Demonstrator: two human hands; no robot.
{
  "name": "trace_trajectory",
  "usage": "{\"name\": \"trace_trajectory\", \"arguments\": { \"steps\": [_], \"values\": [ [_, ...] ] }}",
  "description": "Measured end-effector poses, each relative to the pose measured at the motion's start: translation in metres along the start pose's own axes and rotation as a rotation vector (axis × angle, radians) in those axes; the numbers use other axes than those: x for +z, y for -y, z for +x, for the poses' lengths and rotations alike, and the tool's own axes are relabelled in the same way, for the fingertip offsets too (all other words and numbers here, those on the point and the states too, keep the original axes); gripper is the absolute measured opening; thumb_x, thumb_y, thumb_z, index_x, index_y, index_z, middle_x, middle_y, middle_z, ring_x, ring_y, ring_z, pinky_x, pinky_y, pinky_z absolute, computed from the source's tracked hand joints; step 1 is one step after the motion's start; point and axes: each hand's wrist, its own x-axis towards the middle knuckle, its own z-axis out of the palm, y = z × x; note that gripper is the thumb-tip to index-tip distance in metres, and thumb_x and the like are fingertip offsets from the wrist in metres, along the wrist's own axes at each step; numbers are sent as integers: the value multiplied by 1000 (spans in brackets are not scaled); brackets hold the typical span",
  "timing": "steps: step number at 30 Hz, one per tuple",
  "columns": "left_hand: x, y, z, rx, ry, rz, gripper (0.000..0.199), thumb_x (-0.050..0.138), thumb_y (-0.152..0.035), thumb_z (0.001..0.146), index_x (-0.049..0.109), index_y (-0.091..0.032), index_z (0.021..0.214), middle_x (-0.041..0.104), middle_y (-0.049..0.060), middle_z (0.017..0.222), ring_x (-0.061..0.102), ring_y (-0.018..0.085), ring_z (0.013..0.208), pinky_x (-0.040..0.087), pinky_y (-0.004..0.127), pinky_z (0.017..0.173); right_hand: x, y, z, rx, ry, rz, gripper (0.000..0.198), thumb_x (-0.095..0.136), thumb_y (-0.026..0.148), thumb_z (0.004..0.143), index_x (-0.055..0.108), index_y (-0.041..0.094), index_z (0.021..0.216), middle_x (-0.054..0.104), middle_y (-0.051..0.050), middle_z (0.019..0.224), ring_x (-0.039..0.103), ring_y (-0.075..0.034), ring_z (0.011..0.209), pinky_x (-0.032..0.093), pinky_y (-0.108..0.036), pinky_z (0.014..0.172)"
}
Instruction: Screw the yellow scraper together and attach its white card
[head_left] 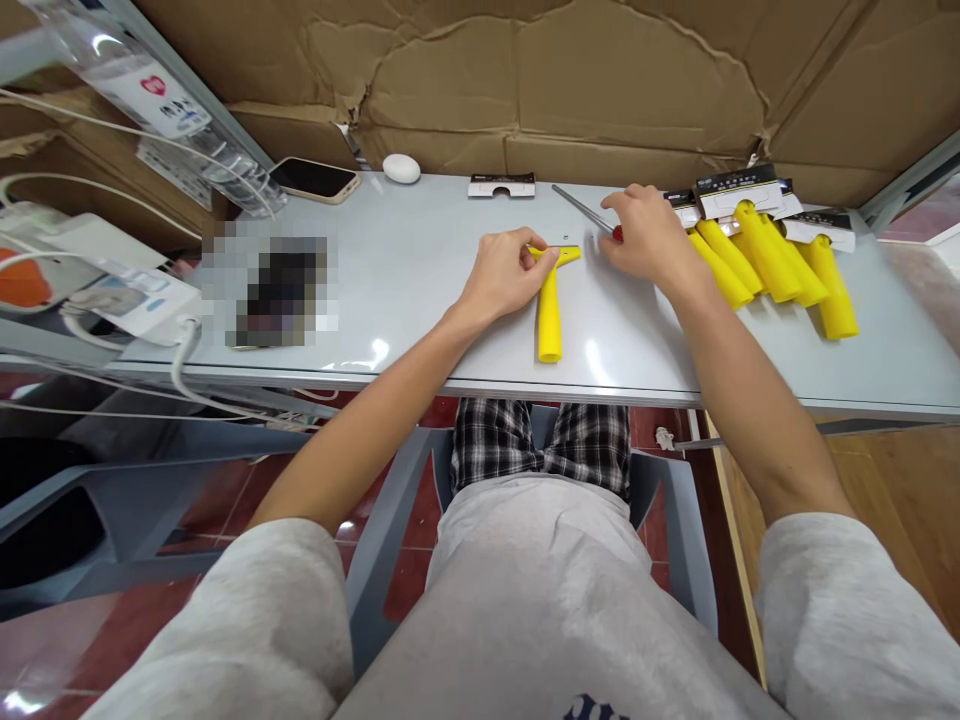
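My left hand pinches the crosspiece of a yellow T-shaped plastic scraper handle, which lies on the grey table with its hollow tube toward me. A tiny metal piece, seemingly a screw, rests just beyond its head. To the right, my right hand is closed over the red grip of a screwdriver. The metal shaft points away to the far left, and most of the grip is hidden under the palm. Close by on the right lie several yellow handles with black-and-white card labels.
One loose card label and a white egg-shaped object sit along the cardboard wall. Leftward are a phone, a blurred-out dark item, a plastic bottle and a white power strip with cables.
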Motion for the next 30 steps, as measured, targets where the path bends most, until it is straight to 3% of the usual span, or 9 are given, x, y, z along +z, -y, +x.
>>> {"name": "trace_trajectory", "arguments": {
  "steps": [7,12,14,17,22,25,30],
  "values": [
    [-28,21,-22,29,52,-30,20,70,-37,105,84,-23,106,90,13,116,81,31,107,66,47,111,10,47,-36,-202,-1,55,73,30,39,116,67,8,171,57,-21,181,44,-38,184,37,-67,161],
    [-47,33,-56,39,84,129,37,62,-37,112,88,-22,133,87,17,146,79,38,140,57,57,136,15,47,-75,-163,47,105,76,26,28,114,65,7,175,55,-15,186,48,-25,185,39,-48,165],
    [-49,37,-68,60,110,177,47,58,-39,115,83,-22,151,81,17,165,72,39,158,49,60,146,17,43,-84,-128,45,127,76,27,26,113,66,7,176,55,-15,186,52,-24,183,40,-45,165],
    [-45,41,-81,93,177,266,63,51,-42,120,71,-13,172,60,20,191,54,38,181,38,58,155,23,37,-88,-90,34,144,75,29,27,112,68,7,173,59,-17,183,57,-26,179,43,-48,163],
    [-37,39,-85,77,251,373,74,39,-44,125,51,-9,190,35,21,205,33,38,193,25,61,159,27,35,-86,-118,39,123,73,28,34,116,69,7,170,55,-16,186,56,-26,180,43,-48,164],
    [-37,38,-83,61,263,392,76,35,-46,126,46,-10,193,30,21,206,29,37,195,21,62,160,26,37,-88,-122,82,91,78,27,42,118,62,6,177,47,-17,192,47,-28,187,36,-51,168],
    [-35,38,-82,47,282,406,81,27,-45,127,42,-1,193,26,25,206,26,37,195,18,61,160,25,40,-94,-82,199,35,90,23,53,121,44,1,190,23,-19,202,24,-33,199,24,-62,170]
  ]
}}
